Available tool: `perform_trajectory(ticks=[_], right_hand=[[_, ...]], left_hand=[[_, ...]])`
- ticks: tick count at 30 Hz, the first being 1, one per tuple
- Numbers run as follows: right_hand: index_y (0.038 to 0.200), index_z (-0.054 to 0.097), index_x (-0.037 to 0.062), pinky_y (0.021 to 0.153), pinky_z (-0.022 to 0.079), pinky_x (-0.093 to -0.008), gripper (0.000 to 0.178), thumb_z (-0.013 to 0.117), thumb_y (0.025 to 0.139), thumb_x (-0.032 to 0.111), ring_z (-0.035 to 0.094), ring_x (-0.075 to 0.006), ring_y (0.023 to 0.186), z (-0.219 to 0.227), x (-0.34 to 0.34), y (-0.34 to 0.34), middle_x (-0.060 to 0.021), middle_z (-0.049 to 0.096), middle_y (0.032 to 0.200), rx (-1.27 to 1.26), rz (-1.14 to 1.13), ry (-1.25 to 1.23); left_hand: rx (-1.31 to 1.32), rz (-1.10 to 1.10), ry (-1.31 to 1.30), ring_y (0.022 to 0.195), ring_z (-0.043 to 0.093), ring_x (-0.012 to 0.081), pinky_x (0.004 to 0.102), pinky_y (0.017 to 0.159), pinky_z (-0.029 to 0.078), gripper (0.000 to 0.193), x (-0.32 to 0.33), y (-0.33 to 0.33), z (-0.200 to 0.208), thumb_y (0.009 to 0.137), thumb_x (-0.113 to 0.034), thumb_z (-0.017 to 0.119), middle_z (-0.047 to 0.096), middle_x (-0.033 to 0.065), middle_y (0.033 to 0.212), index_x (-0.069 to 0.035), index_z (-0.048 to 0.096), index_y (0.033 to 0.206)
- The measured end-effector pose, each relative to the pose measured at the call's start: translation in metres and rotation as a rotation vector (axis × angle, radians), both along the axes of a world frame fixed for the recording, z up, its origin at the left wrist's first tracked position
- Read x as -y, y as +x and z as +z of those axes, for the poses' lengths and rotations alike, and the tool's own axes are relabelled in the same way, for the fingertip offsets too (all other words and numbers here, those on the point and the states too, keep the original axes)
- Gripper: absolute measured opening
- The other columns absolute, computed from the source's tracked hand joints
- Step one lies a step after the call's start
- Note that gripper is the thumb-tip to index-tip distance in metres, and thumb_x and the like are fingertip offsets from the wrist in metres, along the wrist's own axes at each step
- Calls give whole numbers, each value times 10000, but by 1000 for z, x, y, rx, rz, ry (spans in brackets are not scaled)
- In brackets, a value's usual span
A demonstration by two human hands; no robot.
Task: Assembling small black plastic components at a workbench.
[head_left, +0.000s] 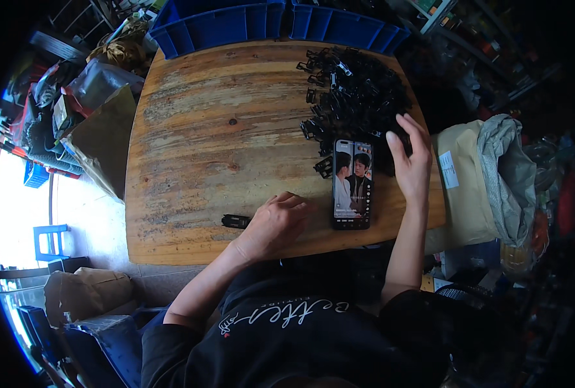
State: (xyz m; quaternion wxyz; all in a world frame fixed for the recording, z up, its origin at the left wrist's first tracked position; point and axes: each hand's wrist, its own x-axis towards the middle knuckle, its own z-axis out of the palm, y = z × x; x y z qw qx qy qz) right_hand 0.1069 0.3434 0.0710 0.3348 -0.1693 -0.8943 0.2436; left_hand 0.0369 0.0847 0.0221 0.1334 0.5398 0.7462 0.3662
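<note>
My left hand (276,223) is low over the table's near edge, its back toward me. Its fingers bend to the right, and their tips are blurred, so I cannot tell whether they hold anything. Just left of it lies a single black plastic part (235,221). My right hand (413,155) is raised at the right edge of a heap of black plastic parts (358,90), thumb and fingers apart and nothing visible between them. Between my hands a phone (352,184) shows a video of two people; neither hand touches it.
The wooden table (197,142) has a worn top. Two blue bins (219,29) stand along its far edge. A large sack (475,181) is close against the right side. Cardboard and bags (99,129) crowd the left, with a blue stool (49,242) on the floor.
</note>
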Motion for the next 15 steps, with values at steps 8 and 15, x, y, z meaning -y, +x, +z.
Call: perform_trajectory(ticks=[8,15], right_hand=[[1234,528,199,1031,250,-432,429,562,851,389,295,-316,1270,-29,-79,-113,-152,361,1380,294,93,445],[1211,548,199,1022,245,-430,367,486,894,373,326,-275,1254,-50,-64,-89,-126,427,1337,424,179,320]], left_hand=[[-316,100,61,920,530,226,335,767,418,247,-8,21,-18,732,-84,597,590,47,1022,-87,625,977],[-301,102,97,934,523,218,340,772,405,258,-7,18,-17,708,-85,606,581,48,1043,-90,627,965]])
